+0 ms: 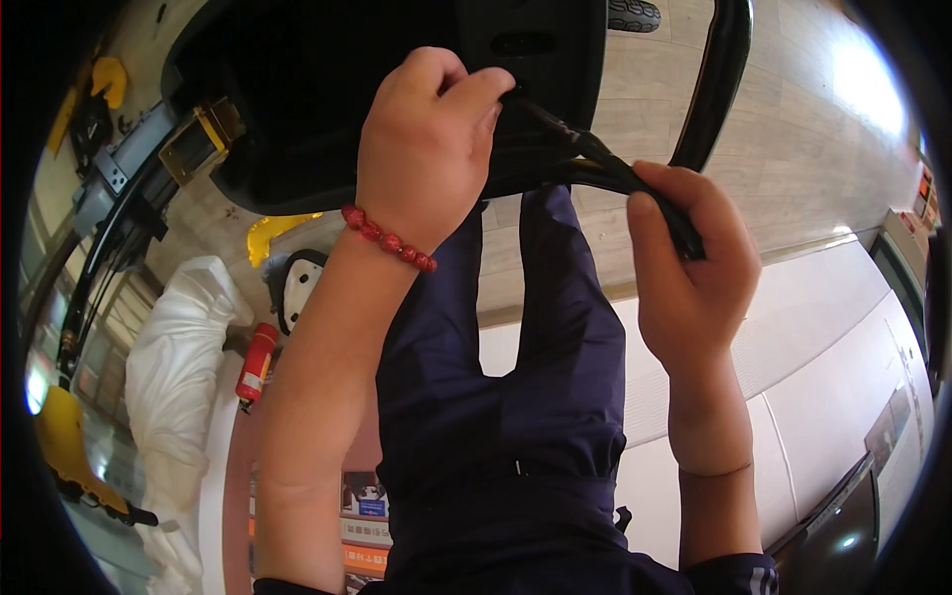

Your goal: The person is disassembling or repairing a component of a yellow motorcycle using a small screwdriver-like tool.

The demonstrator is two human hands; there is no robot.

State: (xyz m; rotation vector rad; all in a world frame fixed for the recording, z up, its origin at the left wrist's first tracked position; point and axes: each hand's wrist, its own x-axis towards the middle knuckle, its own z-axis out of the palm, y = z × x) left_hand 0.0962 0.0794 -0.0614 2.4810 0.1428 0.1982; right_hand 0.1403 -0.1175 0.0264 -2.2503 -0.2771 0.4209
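Note:
My right hand [699, 253] is wrapped round the handle of a long black-handled tool [620, 169]. Its thin shaft slants up to the left, and its tip ends by my left fingertips; the exact kind of tool is not clear. My left hand [426, 134], with a red bead bracelet [389, 241] at the wrist, is closed in a pinch over a large black moulded panel [327, 89]. What those fingers hold is hidden. Just beyond the pinch, a dark oval slot [523, 44] shows in the panel.
A black tubular frame [716, 89] curves past the panel's right side, with a tyre [635, 15] behind. On the left are a yellow bracket [198, 144], a red fire extinguisher [258, 365] and white plastic wrapping [183, 347]. A white surface [793, 327] lies right of my legs.

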